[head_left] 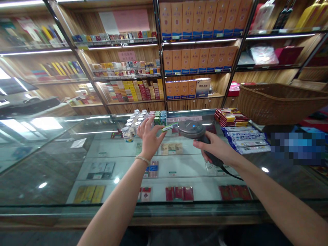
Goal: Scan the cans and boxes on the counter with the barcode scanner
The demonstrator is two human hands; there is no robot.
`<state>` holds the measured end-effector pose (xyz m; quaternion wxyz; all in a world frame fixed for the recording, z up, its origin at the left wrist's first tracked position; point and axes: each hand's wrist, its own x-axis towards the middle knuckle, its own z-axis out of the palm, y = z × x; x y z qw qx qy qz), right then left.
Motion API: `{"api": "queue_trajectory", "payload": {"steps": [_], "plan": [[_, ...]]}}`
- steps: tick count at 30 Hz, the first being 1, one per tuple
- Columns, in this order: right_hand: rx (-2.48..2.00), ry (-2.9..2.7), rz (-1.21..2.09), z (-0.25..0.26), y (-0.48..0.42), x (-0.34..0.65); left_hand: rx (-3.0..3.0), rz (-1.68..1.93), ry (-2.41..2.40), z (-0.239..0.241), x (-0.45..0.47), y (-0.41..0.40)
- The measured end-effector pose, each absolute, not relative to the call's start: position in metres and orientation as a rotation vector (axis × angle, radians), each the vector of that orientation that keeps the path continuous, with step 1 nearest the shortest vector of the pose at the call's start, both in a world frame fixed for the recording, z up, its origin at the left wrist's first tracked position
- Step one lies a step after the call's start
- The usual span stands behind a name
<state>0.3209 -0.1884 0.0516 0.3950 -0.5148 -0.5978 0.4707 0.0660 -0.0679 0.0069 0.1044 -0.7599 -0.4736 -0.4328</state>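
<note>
My left hand [150,135] pinches one end of a small green pack of gum [170,127] between thumb and finger, its other fingers spread. A barcode-like patch shows on the pack's upper side. My right hand [217,147] grips the handle of a black barcode scanner [192,129], with a blue light on top of its head. The scanner's head points left, close to the pack, with a small gap between them. A black cable [232,174] runs from the handle's bottom. Behind my left hand stand several white-capped bottles [127,134] and green cans [156,119].
Below is a glass display counter [107,171] with cigarette packs inside. On its right lie stacked red-and-gold packets [232,118], blue-and-white packets [246,139] and a wicker basket [282,104]. Wooden shelves with orange boxes [200,61] line the back wall.
</note>
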Motion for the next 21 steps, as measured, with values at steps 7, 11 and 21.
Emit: {"api": "queue_trajectory", "payload": {"steps": [7,11,21], "plan": [[-1.409,-1.558,1.136,0.0567,-0.1933,0.3091,-2.195,-1.275,-1.398,0.0051,0.0641,-0.0654],[-1.438,-1.582,1.086,0.0559,-0.1935,0.3096,-2.203,-1.317,-1.365,0.0033,0.0629,-0.0626],[-1.505,-1.604,1.059,0.0583,-0.1946,0.3096,-2.220,-1.393,-1.303,0.0010,0.0614,-0.0586]]}}
